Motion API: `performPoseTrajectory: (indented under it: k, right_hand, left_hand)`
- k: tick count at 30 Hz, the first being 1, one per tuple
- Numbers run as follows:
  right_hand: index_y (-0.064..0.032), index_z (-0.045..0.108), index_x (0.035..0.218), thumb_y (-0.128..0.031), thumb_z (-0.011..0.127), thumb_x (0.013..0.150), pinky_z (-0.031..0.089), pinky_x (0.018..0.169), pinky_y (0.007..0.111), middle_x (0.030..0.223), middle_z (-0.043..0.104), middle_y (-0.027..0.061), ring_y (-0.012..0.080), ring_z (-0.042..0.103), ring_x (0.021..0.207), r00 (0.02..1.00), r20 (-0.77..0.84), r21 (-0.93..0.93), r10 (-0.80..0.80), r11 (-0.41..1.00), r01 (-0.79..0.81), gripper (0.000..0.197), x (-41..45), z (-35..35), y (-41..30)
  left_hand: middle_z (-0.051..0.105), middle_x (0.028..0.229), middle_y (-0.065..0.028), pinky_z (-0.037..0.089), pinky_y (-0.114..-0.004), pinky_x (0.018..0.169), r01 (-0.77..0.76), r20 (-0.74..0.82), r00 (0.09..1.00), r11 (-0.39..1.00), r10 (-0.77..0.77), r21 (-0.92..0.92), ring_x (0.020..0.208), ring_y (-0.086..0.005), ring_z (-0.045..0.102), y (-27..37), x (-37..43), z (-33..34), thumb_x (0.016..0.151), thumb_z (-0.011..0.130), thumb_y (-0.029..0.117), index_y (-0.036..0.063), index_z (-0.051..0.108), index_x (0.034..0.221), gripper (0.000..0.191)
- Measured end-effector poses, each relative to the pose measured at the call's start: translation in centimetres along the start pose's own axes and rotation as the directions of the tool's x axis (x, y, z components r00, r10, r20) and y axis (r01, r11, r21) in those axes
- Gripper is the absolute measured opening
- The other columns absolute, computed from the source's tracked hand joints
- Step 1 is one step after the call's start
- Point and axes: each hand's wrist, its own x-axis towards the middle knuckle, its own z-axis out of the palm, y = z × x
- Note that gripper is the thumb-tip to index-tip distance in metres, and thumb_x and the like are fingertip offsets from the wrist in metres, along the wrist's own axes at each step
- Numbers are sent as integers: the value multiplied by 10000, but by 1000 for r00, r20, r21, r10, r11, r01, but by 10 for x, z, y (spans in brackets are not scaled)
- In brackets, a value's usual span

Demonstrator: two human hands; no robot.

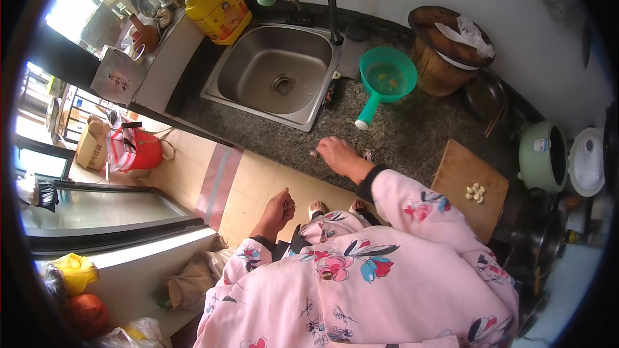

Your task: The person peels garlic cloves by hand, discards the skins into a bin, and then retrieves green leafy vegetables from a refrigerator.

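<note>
My right hand is low over the front of the dark stone countertop, fingers bent downward. Small pale scraps that look like garlic skin lie at its fingertips, and more papery skin is beside the wrist. Whether it pinches anything is hidden. My left hand is curled into a fist in front of the counter, above the tiled floor; nothing shows between its fingers. To the right, several peeled garlic cloves sit in a small heap on a wooden cutting board.
Behind my right hand stands a green plastic strainer ladle with food scraps inside. A steel sink, black faucet and yellow jug are at the back left. A wooden bucket and green rice cooker occupy the right.
</note>
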Motion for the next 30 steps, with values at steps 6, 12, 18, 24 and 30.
performPoseTrajectory:
  k: [6, 12, 18, 24, 30]
  right_hand:
    - [-105, 534, 774, -133, 443, 750, 439, 715, 379, 864, 498, 48, 229, 482, 896, 991, 133, -134, -28, 990, 46, 98, 6, 20, -8]
    - [-128, 553, 743, -122, 463, 716, 420, 722, 371, 834, 518, 19, 244, 483, 844, 997, -32, -61, 64, 996, -66, 95, -64, -30, 56]
    - [-56, 561, 924, -25, 537, 690, 419, 755, 384, 913, 513, 160, 318, 496, 864, 705, -255, 201, 662, 749, -631, 237, -110, -39, 95]
    - [-40, 556, 891, 2, 437, 726, 434, 717, 373, 871, 523, 164, 324, 521, 823, 903, -94, 223, 418, 893, -390, 207, -98, -21, 30]
    - [-44, 560, 890, -5, 454, 734, 437, 714, 375, 910, 522, 150, 324, 524, 824, 918, -44, 149, 394, 911, -384, 193, -74, -41, 51]
  left_hand:
    - [268, 514, 31, 165, -195, 355, 18, -7, 1000, 999, -17, 38, 414, -73, 234, 5, -10, -6, 884, 360, 306, 146, 306, 615, 318]
    - [263, 508, 30, 159, -195, 354, 48, 42, 998, 999, -48, 1, 410, -72, 235, -8, 8, -14, 886, 359, 310, 146, 302, 611, 326]
    - [326, 512, 13, 211, -205, 354, 129, 143, 980, 988, -140, 85, 407, -85, 290, -17, 29, -1, 884, 373, 299, 117, 375, 644, 301]
    - [351, 511, 10, 211, -206, 342, 179, 228, 949, 967, -218, 180, 399, -82, 305, -32, 50, 23, 874, 377, 261, 86, 454, 728, 241]
    - [426, 544, 5, 288, -205, 391, 171, 286, 924, 942, -255, 288, 455, -96, 397, -67, 78, 49, 863, 400, 264, 79, 498, 738, 244]
